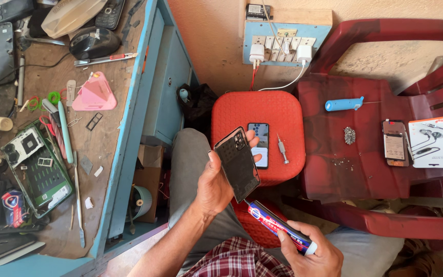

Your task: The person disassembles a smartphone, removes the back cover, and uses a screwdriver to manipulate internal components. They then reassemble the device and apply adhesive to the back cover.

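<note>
Right hand (316, 251) is closed around a glue tube (279, 226), red and blue with a white cap end; the nozzle is pointed up-left and touches the lower edge of a phone back cover (237, 163). Left hand (216, 187) is wrapped around that cover, thumb on its left edge, fingertips showing past the right edge. Cover is dark, glossy, camera cut-out at top, and held tilted above the lap.

Just behind it, a red plastic stool (278, 110) carries a lit smartphone (260, 146) and a small screwdriver (282, 149), slightly apart. On the red plastic chair (365, 169) to the right are laid a blue tool (344, 104), a small metal part (349, 135), another phone (395, 143) and an earphone box (433, 142). An opened phone chassis (37, 169), a pink triangular pick (94, 93) and pry tools are spread on the bench (114, 133) at left.
</note>
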